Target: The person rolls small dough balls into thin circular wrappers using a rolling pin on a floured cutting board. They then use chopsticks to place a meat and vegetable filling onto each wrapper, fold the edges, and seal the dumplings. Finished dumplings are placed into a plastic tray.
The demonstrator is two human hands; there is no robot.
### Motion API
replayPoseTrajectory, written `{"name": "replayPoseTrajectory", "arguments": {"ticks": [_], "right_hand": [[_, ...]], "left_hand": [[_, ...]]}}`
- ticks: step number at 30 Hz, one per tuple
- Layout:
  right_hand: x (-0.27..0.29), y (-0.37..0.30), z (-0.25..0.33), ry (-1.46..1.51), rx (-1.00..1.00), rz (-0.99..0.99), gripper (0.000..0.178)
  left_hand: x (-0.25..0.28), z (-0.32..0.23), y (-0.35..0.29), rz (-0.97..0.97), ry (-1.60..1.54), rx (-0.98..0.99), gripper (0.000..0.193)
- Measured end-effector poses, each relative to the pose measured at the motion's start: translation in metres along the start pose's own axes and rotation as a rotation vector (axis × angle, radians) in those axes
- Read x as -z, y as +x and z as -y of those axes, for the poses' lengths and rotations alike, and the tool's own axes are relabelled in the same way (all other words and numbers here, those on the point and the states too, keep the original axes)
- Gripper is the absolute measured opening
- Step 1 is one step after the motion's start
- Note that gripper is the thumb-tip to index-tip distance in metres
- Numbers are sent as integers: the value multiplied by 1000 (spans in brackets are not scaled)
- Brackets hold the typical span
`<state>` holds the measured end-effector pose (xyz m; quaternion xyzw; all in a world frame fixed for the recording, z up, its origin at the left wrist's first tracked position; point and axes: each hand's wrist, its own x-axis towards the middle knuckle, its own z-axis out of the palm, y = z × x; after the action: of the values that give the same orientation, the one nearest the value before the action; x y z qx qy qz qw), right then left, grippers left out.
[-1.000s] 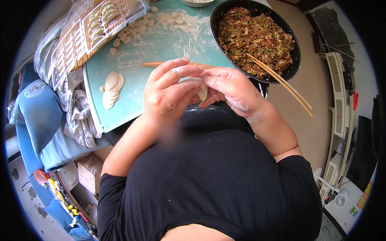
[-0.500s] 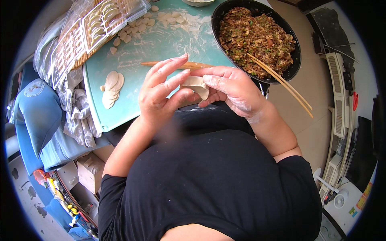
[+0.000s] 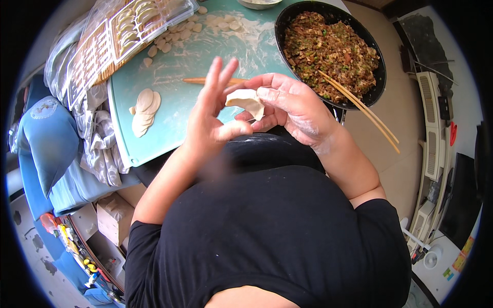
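A pale, folded dumpling [image 3: 247, 102] with a curved edge is pinched by its right end in my floury right hand [image 3: 298, 110]. Beside its left end, my left hand [image 3: 205, 115] stands with fingers stretched and thumb apart, holding nothing. Behind both hands a wooden rolling pin [image 3: 195, 80] lies on the green board [image 3: 169, 113], partly hidden by them. To the left rests an overlapping stack of round dough wrappers [image 3: 146, 112]. Small dough pieces [image 3: 177, 35] are scattered over flour at the board's far side.
A black pan [image 3: 382, 77] of chopped filling [image 3: 328, 51] stands at the far right, with chopsticks [image 3: 359, 105] lying across its rim. At the far left are plastic trays [image 3: 110, 43], one holding several dumplings [image 3: 136, 23]. A metal bowl [image 3: 258, 3] sits at the top edge.
My left fingers have opened and drawn away from the dumpling. The dumpling has stayed in my right hand, its curved side now showing more.
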<state>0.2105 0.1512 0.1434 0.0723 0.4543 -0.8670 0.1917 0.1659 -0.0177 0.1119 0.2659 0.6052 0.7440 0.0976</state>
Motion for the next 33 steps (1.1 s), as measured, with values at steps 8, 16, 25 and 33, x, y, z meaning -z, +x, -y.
{"name": "replayPoseTrajectory", "arguments": {"ticks": [8, 16, 25, 33], "right_hand": [[10, 10, -5, -692, 285, -201, 17], [2, 7, 11, -1589, 774, 6, 14], [1, 12, 5, -1257, 629, 80, 15], [-3, 19, 1, -1323, 642, 73, 18]], "left_hand": [[14, 8, -2, 59, -212, 374, 37], [18, 3, -7, 139, -144, 381, 35], [27, 2, -9, 188, -155, 309, 31], [30, -2, -9, 220, -110, 285, 24]]}}
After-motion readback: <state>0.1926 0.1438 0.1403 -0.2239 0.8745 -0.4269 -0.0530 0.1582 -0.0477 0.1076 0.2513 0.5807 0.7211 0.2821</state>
